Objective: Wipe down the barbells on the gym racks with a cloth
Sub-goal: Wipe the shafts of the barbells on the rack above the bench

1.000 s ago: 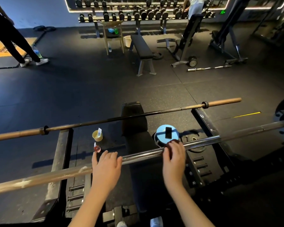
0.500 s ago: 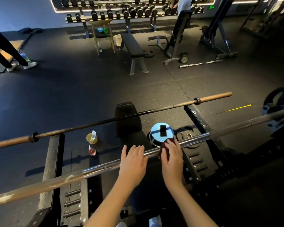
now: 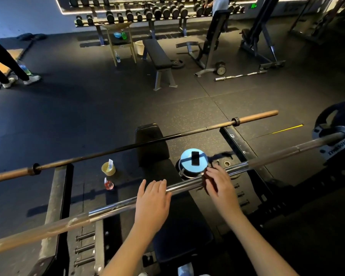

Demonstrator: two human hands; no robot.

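Note:
A chrome barbell (image 3: 187, 183) runs across the rack in front of me, rising from lower left to a black plate (image 3: 339, 126) at the right. My left hand (image 3: 152, 200) lies over the bar with its fingers resting on top. My right hand (image 3: 217, 182) presses a dark brownish cloth (image 3: 206, 177) against the bar, a little to the right of the left hand; the cloth is mostly hidden under the fingers. A second, rust-coloured barbell (image 3: 147, 145) rests on the rack beyond.
Below the bar lie a black bench (image 3: 153, 148), a blue-lidded bucket (image 3: 185, 158) with a phone (image 3: 195, 158) on it, a yellow cup (image 3: 108, 169) and a small red bottle (image 3: 108, 184). Benches, a dumbbell rack (image 3: 147, 12) and a person's legs (image 3: 6, 62) stand further off.
My left hand has slid right along the chrome bar, closer to my right hand. The right hand has kept the cloth on the bar. The view has shifted right, revealing the plate.

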